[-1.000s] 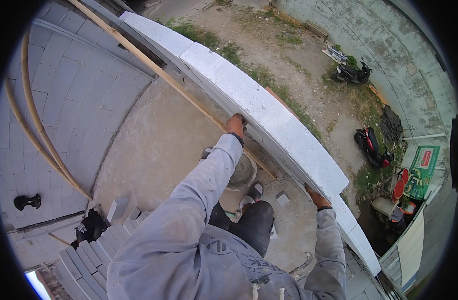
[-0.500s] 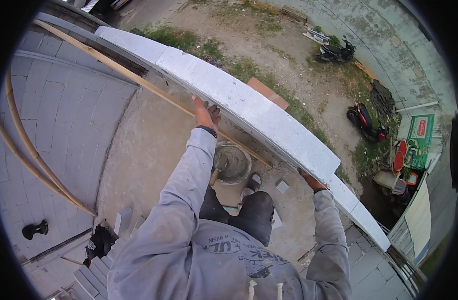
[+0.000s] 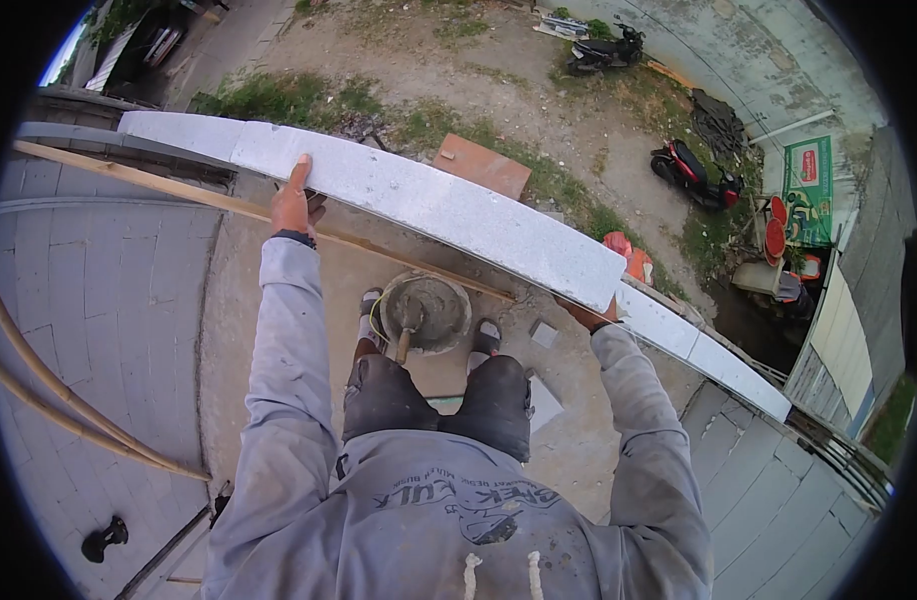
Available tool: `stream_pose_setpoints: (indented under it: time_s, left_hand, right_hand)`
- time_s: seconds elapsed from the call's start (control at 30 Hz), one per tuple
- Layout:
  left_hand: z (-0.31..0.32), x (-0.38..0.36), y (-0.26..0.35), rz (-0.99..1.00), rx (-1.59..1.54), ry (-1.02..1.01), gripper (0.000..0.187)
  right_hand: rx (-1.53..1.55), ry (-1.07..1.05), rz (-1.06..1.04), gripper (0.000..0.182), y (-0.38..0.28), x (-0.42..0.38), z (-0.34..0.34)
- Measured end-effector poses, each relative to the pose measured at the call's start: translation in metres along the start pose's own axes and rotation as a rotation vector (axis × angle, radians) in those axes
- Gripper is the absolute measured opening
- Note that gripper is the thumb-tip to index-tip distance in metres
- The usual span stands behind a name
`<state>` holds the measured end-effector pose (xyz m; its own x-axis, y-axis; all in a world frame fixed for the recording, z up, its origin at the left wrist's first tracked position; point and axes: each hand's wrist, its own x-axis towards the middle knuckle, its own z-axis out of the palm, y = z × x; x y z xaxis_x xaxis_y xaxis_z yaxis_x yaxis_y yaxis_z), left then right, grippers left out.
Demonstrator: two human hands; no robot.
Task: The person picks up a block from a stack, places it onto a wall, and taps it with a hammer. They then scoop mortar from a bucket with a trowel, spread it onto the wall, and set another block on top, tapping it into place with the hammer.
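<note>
A long white building block [image 3: 429, 205] lies along the top of the wall in front of me. My left hand [image 3: 295, 206] is at its near side toward the left, thumb on the top edge and fingers lower against the inner side. My right hand [image 3: 586, 312] grips the near lower edge by the block's right end, its fingers partly hidden. Below, between my feet, stands a round bucket [image 3: 461, 318] of grey mortar. A trowel [image 3: 406, 332] with a wooden handle rests in it.
A wooden batten [image 3: 409, 258] runs along the wall's inner side. Lower white blocks [image 3: 724, 368] continue to the right. Block offcuts [image 3: 545, 333] lie on the floor. Bamboo poles [image 3: 94, 430] lean at left. Beyond the wall are two motorbikes [image 3: 694, 175] and a reddish board [image 3: 482, 167].
My left hand has moved left along the block, and its thumb now lies on the top edge. My right hand stays by the right end. The view has turned, and both feet now show.
</note>
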<state>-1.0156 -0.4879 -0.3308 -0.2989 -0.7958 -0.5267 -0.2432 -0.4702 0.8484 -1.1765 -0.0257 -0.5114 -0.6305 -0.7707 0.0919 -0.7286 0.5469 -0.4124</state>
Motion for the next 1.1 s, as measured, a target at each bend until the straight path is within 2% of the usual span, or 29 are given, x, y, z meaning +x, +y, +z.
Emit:
stream_pose_setpoints:
  time_s: [0.27, 0.4, 0.43, 0.47, 0.73, 0.8, 0.93, 1.1]
  left_hand:
    - [-0.007, 0.01, -0.005, 0.017, 0.012, -0.089, 0.067]
    - [-0.006, 0.005, -0.004, 0.035, 0.007, -0.008, 0.06]
    - [-0.008, 0.008, -0.004, 0.019, 0.034, -0.009, 0.06]
    - [-0.008, 0.008, -0.004, 0.032, 0.019, -0.01, 0.061]
    - [-0.007, 0.003, 0.001, 0.026, 0.068, -0.009, 0.063]
    - [-0.007, 0.005, 0.0, 0.035, 0.05, -0.014, 0.063]
    - [-0.007, 0.005, 0.001, 0.036, 0.087, -0.02, 0.064]
    - [-0.007, 0.004, 0.003, 0.015, 0.095, -0.032, 0.072]
  right_hand:
    - [-0.101, 0.015, -0.029, 0.04, 0.005, -0.007, 0.005]
    - [-0.053, 0.018, -0.03, 0.036, -0.007, 0.003, -0.002]
    - [0.017, -0.006, 0.024, 0.035, -0.013, 0.004, -0.003]
    - [0.08, -0.032, 0.084, 0.035, -0.011, 0.002, -0.005]
    - [0.037, -0.026, 0.033, 0.04, -0.009, -0.003, -0.004]
    - [0.134, -0.046, 0.106, 0.041, -0.005, -0.004, 0.001]
    - [0.077, -0.056, 0.116, 0.04, -0.003, -0.004, 0.003]
    - [0.024, 0.024, 0.042, 0.043, -0.012, 0.004, -0.004]
